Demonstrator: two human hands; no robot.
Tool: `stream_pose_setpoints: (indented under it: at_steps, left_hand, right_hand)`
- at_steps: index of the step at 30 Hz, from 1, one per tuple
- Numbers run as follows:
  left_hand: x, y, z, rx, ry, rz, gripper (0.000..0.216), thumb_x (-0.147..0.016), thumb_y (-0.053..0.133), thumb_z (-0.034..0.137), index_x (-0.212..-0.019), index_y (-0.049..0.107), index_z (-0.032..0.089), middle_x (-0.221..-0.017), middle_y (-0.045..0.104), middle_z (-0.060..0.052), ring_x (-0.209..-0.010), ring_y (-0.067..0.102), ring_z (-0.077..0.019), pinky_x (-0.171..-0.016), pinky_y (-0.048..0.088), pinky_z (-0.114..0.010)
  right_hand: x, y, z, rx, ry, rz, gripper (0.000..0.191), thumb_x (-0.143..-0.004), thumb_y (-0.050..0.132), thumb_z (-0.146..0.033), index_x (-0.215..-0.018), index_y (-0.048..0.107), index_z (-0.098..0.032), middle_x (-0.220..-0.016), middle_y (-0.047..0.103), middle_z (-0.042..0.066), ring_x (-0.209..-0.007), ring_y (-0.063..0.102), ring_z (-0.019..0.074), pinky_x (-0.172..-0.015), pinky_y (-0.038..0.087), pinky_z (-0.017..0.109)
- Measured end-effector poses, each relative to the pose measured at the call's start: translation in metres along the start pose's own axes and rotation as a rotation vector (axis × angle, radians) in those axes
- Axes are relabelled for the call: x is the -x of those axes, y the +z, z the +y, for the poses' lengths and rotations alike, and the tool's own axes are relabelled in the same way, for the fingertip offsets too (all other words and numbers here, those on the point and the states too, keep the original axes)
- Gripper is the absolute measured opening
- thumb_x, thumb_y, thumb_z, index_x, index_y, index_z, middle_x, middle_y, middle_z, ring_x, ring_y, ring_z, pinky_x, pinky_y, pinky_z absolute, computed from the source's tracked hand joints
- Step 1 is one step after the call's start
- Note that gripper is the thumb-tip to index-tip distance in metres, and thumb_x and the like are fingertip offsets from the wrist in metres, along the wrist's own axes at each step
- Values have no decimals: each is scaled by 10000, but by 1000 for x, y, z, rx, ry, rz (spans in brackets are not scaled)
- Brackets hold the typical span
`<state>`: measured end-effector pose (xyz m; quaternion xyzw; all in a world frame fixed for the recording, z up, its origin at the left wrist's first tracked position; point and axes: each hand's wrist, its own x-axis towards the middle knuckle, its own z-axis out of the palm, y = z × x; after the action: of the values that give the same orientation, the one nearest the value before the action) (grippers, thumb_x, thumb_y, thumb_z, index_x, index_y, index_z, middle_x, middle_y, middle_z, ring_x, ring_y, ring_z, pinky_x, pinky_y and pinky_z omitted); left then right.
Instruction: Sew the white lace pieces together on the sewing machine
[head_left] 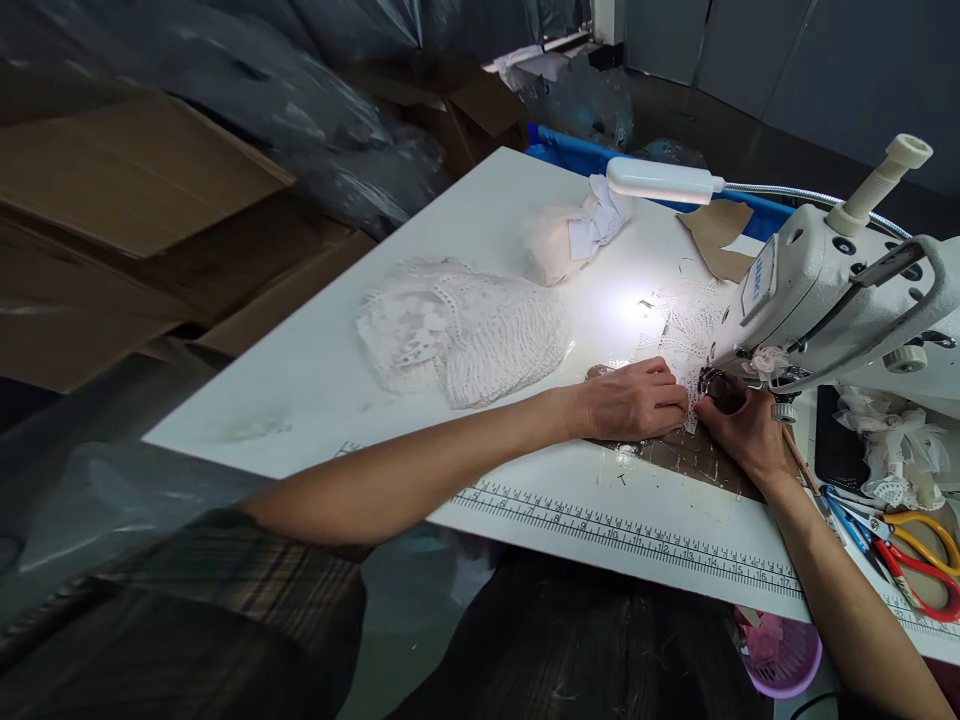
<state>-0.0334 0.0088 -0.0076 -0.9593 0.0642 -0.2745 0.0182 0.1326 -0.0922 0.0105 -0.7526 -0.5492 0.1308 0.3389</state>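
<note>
White openwork lace (688, 318) lies under the needle area of a white sewing machine (795, 260), its near end narrowing between my hands. My left hand (634, 402) is closed at the lace's left edge, fingers curled and pressed together on it. From the right, my right hand (750, 432) reaches in beside the presser foot, thumb and fingertips pinched at the lace's right edge. Part of its fingers is hidden behind the machine head. Both hands are over a brown plate (675, 455) scattered with thread ends.
A bundle of white lace (495, 335) and a pale fabric roll (559, 245) lie on the white table (300, 420). A lamp (660, 180) lights the work. Scissors (919, 560) and fabric scraps (896, 450) are at right. Cardboard boxes (135, 170) stand left; a purple basket (795, 660) sits below.
</note>
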Motion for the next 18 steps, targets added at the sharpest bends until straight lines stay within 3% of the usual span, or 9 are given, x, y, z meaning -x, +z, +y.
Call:
stream_pose_setpoints:
  at_steps: [9,14,18]
  left_hand:
    - [1,4,0,-33,8,10,260,-996,488,163,-819,677,182,-873,726,-25,-702,581,-124,-710,438,-306]
    - [-1,1,0,6,-28,-74,277,-1001,469,167,-835,688,194,-908,728,-37,-712,592,-123,-711,451,-314]
    - [-1,0,0,-7,-23,-69,277,-1000,472,167,-825,685,192,-909,731,-31,-705,588,-120,-707,446,-310]
  right_hand:
    - [0,-1,1,16,-9,-15,164,-684,528,-373,-616,488,-230,-580,561,11,-600,550,191,-665,513,356]
    - [0,-1,2,22,-26,-13,169,-689,534,-382,-623,505,-229,-564,546,4,-597,547,190,-654,516,344]
    - [0,0,1,25,-13,-2,151,-683,549,-372,-638,526,-230,-598,594,17,-636,584,207,-683,529,356]
